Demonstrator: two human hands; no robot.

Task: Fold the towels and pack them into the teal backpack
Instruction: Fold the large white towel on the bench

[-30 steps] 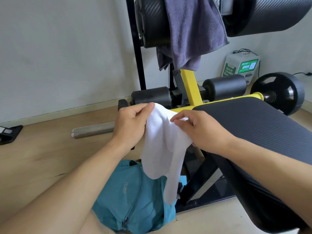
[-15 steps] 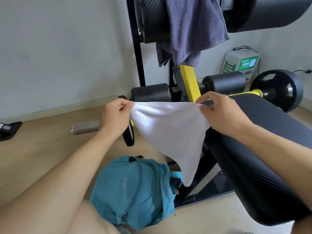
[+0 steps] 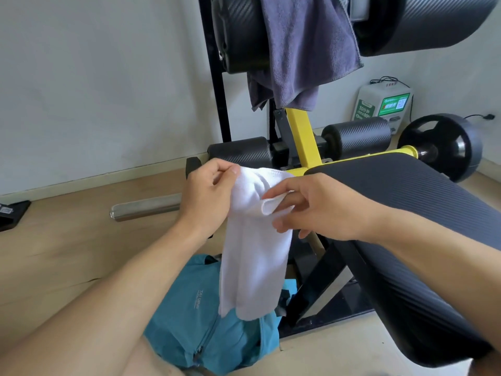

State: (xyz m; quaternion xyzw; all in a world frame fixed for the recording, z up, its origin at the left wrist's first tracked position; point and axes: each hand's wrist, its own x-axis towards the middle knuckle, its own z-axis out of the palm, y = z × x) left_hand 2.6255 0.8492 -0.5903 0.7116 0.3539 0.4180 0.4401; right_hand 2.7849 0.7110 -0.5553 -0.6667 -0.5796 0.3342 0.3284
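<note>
Folding the white towel (image 3: 254,251) in midair: left hand (image 3: 208,196) and right hand (image 3: 314,210) each pinch a top corner; next, halve it again for the backpack (image 3: 189,316).

The hanging white terry towel (image 3: 252,256) hides the upper right part of the teal fabric backpack (image 3: 189,308), so its opening cannot be made out; a bare forearm covers the backpack's left edge. The dark purple towel (image 3: 303,50) draped on the black padded roller (image 3: 238,33) runs off the top edge. The small black object (image 3: 12,215) at the left edge is cut off. Print on the white-and-green box (image 3: 385,104) is too small to read.
</note>
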